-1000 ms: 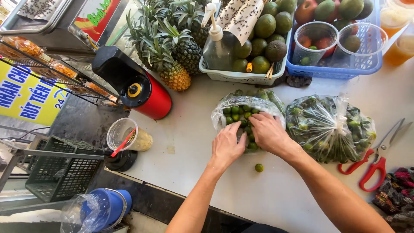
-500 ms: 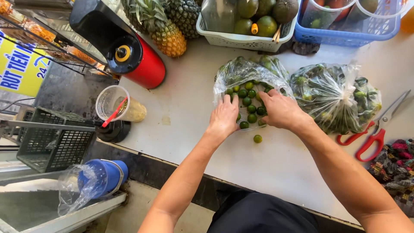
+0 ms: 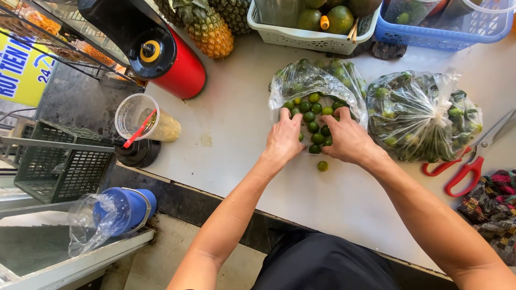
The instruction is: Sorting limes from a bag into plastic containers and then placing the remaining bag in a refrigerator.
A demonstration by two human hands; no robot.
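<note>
A red-bodied juicer stood near the counter's far left corner. Toward the middle, the left hand and right hand lay palms down, fingers spread and loosely curled over small green limes spilling from an open clear plastic bag, gripping nothing. One loose lime sat nearer the front edge. Red-handled scissors lay by the right edge.

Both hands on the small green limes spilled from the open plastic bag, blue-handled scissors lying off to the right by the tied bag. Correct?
Not quite: the scissors have red handles, not blue, as the head view shows. The rest holds: left hand and right hand are on the small green limes at the open plastic bag, beside the tied bag.
</note>
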